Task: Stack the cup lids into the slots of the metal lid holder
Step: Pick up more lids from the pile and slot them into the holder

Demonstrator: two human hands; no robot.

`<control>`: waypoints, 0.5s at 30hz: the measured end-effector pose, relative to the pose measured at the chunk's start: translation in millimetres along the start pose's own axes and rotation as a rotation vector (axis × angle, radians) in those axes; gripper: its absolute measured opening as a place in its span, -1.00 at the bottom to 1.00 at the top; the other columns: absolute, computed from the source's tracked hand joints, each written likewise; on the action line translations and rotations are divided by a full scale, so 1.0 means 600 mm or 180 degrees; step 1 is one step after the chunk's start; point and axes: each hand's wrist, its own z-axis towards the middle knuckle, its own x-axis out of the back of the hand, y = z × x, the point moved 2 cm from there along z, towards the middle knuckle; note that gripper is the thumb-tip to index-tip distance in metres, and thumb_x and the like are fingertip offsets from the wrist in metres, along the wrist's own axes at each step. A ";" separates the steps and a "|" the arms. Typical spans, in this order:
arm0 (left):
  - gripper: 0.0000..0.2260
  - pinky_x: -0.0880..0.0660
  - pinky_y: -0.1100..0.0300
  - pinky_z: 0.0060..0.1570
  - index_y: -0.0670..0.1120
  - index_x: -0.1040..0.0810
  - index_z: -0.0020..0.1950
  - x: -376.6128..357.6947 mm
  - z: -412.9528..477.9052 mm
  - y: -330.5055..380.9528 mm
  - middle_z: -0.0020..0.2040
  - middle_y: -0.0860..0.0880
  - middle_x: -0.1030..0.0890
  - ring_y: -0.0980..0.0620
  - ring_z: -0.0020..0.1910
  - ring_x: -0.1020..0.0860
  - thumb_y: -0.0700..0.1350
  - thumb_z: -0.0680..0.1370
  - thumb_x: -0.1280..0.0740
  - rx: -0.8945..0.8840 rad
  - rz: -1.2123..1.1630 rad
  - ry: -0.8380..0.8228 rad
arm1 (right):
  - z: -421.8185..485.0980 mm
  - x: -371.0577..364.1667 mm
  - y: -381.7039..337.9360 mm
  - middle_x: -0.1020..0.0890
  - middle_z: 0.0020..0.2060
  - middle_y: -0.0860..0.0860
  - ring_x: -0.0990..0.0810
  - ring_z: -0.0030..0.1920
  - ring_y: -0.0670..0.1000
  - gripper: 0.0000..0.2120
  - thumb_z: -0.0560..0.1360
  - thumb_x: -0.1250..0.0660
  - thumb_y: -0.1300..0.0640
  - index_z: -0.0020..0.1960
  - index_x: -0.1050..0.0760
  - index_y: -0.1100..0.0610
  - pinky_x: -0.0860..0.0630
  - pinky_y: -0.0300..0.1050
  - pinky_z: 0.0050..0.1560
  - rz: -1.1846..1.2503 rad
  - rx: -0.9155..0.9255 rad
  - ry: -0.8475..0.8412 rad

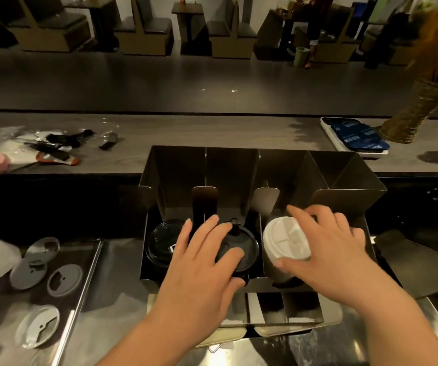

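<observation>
Left grip (199,262) curled round black lids (241,241), apparently steadying them in the middle slot — right grip (331,249) pinched white lid (286,239), tilted, likely to slip into holder (344,175)

We see a shiny stainless steel worktop (112,299) carrying the slotted metal lid holder (350,186) at its middle and three round grey slicer discs (34,262) lying flat at its left. Behind it, a long dark wooden counter (225,133) bears scattered black-handled tools and clear wrappers (54,146) at left. At right stand a white tray of blue packets (355,137) and, just beside it, a woven straw vase (410,114).
</observation>
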 end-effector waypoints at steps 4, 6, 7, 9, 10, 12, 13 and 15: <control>-0.83 -0.29 0.13 0.34 0.03 -0.60 0.09 0.053 -0.033 -0.053 0.16 0.07 -0.55 0.03 0.27 -0.45 0.03 0.53 -0.36 0.0181 -0.0647 0.0751 | -0.026 0.026 -0.085 -0.53 -0.14 -0.23 -0.48 -0.07 -0.14 -0.68 0.44 -0.41 -0.08 0.17 -0.51 -0.10 -0.40 -0.19 -0.09 0.1250 0.0757 0.1294; -0.90 -0.39 0.17 0.13 -0.02 -0.60 0.02 0.076 -0.065 -0.098 0.01 0.09 -0.57 0.07 0.07 -0.49 -0.05 0.53 -0.38 0.0397 -0.0711 0.1040 | -0.039 0.022 -0.163 -0.54 -0.20 -0.25 -0.53 -0.13 -0.14 -0.85 0.47 -0.43 0.03 0.03 -0.56 -0.07 -0.43 -0.28 -0.18 0.1868 0.1496 0.1236; -0.93 -0.41 0.16 0.03 -0.04 -0.59 0.00 0.083 -0.084 -0.123 -0.04 0.08 -0.57 0.06 -0.01 -0.50 -0.08 0.54 -0.38 0.0522 -0.0700 0.1123 | -0.044 0.014 -0.208 -0.55 -0.20 -0.25 -0.54 -0.14 -0.14 -0.90 0.47 -0.42 0.04 -0.01 -0.58 -0.04 -0.44 -0.29 -0.18 0.2024 0.1907 0.1113; -0.96 -0.44 0.14 -0.08 -0.05 -0.57 -0.02 0.085 -0.135 -0.175 -0.09 0.07 -0.56 0.05 -0.09 -0.50 -0.11 0.55 -0.37 0.0837 -0.0727 0.1167 | -0.046 -0.020 -0.297 -0.56 -0.22 -0.23 -0.55 -0.17 -0.14 -0.93 0.46 -0.39 0.04 -0.06 -0.60 -0.01 -0.44 -0.30 -0.17 0.2356 0.2575 0.0745; -0.95 -0.45 0.12 -0.11 -0.05 -0.56 -0.03 0.078 -0.166 -0.205 -0.11 0.08 -0.56 0.06 -0.11 -0.50 -0.11 0.54 -0.36 0.1066 -0.0779 0.1123 | -0.043 -0.041 -0.342 -0.56 -0.23 -0.21 -0.55 -0.18 -0.14 -0.93 0.45 -0.38 0.05 -0.07 -0.60 -0.02 -0.44 -0.30 -0.17 0.2470 0.2775 0.0497; -0.90 -0.48 0.08 -0.13 -0.03 -0.56 -0.02 0.051 -0.237 -0.269 -0.11 0.09 -0.56 0.06 -0.12 -0.51 -0.05 0.51 -0.32 0.1644 -0.0857 0.0841 | -0.029 -0.097 -0.430 -0.56 -0.25 -0.19 -0.53 -0.17 -0.14 -0.93 0.46 -0.38 0.04 -0.06 -0.57 -0.05 -0.44 -0.29 -0.16 0.2448 0.2893 -0.0108; -0.84 -0.49 0.05 -0.11 -0.01 -0.57 0.00 0.032 -0.273 -0.301 -0.09 0.09 -0.56 0.05 -0.09 -0.52 0.00 0.49 -0.29 0.1960 -0.0833 0.0598 | -0.020 -0.132 -0.469 -0.56 -0.25 -0.18 -0.53 -0.16 -0.14 -0.92 0.46 -0.38 0.02 -0.05 -0.56 -0.07 -0.44 -0.28 -0.14 0.2295 0.2820 -0.0470; -0.78 -0.50 0.06 -0.06 0.02 -0.56 0.05 -0.005 -0.339 -0.361 -0.01 0.07 -0.56 -0.01 0.00 -0.56 0.06 0.48 -0.27 0.2634 -0.0647 -0.0008 | 0.005 -0.220 -0.533 -0.58 -0.24 -0.16 -0.54 -0.15 -0.15 -0.91 0.47 -0.38 -0.01 -0.03 -0.55 -0.09 -0.48 -0.22 -0.11 0.1907 0.2489 -0.1102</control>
